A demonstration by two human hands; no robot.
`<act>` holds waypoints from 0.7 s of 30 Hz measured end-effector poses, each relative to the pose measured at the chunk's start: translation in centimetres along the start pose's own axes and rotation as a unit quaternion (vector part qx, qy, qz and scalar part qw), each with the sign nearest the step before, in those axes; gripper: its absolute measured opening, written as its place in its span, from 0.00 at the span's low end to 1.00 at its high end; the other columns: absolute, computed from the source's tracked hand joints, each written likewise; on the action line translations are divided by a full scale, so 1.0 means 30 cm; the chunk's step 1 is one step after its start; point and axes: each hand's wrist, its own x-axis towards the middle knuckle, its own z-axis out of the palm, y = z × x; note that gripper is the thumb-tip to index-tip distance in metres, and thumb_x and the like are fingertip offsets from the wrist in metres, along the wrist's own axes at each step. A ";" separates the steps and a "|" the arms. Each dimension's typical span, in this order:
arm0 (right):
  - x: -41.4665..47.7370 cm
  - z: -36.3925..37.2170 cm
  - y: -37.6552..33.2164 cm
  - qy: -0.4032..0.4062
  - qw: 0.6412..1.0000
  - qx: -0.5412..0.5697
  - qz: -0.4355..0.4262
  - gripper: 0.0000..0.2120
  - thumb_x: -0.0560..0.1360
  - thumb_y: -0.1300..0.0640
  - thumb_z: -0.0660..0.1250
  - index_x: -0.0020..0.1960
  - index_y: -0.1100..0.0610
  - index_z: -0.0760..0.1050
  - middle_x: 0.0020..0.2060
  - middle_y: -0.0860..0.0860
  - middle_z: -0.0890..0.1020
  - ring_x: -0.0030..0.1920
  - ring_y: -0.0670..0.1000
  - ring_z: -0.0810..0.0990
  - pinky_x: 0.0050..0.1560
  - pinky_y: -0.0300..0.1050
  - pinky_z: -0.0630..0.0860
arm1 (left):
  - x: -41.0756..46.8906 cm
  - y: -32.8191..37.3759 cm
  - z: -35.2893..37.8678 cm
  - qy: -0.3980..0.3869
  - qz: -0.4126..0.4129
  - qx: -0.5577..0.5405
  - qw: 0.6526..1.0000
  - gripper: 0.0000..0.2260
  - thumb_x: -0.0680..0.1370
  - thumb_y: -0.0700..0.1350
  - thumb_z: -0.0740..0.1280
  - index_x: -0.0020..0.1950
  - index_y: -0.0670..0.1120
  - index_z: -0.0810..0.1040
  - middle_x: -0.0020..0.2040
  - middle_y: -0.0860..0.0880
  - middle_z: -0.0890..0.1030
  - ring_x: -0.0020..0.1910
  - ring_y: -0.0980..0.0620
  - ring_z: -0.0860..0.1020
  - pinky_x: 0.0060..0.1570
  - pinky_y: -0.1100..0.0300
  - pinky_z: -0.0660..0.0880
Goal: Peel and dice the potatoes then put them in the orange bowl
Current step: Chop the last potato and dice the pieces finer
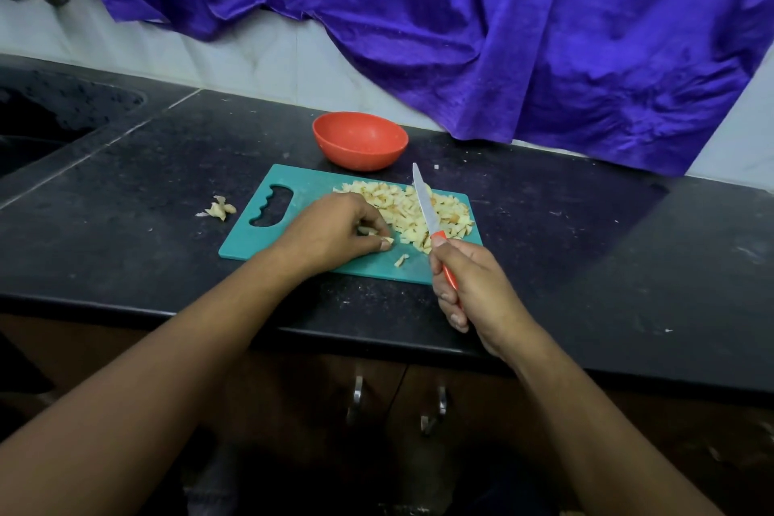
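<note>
Nearest us, below the counter edge: two metal cabinet handles [356, 398]. No writing on them.

Right hand [465, 289] is at the near right corner of the board, fingers wrapped round the orange handle of the knife [425, 203]. The blade is raised and points away from us over the potato pile. We cannot tell whether the tip touches anything.

Left hand [331, 232] rests on the teal cutting board [293, 180] with its fingers curled. The fingertips pinch a small potato piece [387, 241] against the board. One loose piece [401, 260] lies just beside it, toward us.

Diced potato [389, 197] is heaped over the right half of the board in small pale cubes, some with browned faces. We see no whole potato anywhere.

Left of the board, on the black countertop [586, 222], lies a small clump of peelings [220, 209].

Just beyond the board's far edge sits the orange bowl [360, 140]. We see no potato in the part of its inside that shows.

Our judgement: peeling is done and dicing is nearly done, with only the last scraps under the left fingers to cut. The transfer to the bowl has not started, so the whole pile has yet to go in.

Far left, a dark sink [42, 117]. Behind everything, a purple cloth [502, 33] hangs over the pale wall.

We can read no brands, labels or lettering on the knife, board, bowl or cloth.
</note>
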 end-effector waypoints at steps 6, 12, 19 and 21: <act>-0.001 0.005 -0.002 -0.003 1.000 -0.017 -0.003 0.17 0.86 0.46 0.58 0.46 0.58 0.71 0.26 0.51 0.68 0.20 0.49 0.63 0.20 0.39 0.60 | -0.093 -0.032 -0.004 0.087 -0.044 0.048 0.994 0.07 0.75 0.59 0.75 0.48 0.57 0.85 0.45 0.60 0.79 0.44 0.57 0.76 0.39 0.57 0.71; -0.012 0.029 -0.041 -0.013 0.994 -0.109 0.011 0.18 0.86 0.47 0.56 0.45 0.58 0.72 0.26 0.52 0.70 0.21 0.49 0.65 0.22 0.42 0.61 | -0.131 -0.038 -0.011 0.113 -0.058 0.045 0.991 0.13 0.74 0.61 0.75 0.52 0.56 0.86 0.48 0.59 0.80 0.46 0.57 0.76 0.42 0.58 0.71; -0.001 0.100 -0.136 -0.028 0.941 -0.331 0.065 0.19 0.86 0.44 0.56 0.45 0.55 0.74 0.27 0.49 0.75 0.20 0.47 0.71 0.23 0.40 0.68 | -0.138 -0.053 -0.033 0.079 -0.050 0.019 0.995 0.12 0.75 0.54 0.75 0.57 0.56 0.85 0.51 0.59 0.81 0.43 0.60 0.76 0.43 0.61 0.72; 0.012 0.119 -0.160 -0.034 0.922 -0.380 0.070 0.18 0.85 0.44 0.55 0.47 0.54 0.75 0.30 0.51 0.78 0.20 0.47 0.73 0.25 0.41 0.70 | -0.135 -0.048 -0.034 0.084 -0.052 0.023 0.995 0.10 0.75 0.54 0.75 0.56 0.55 0.86 0.48 0.60 0.79 0.43 0.59 0.75 0.43 0.60 0.71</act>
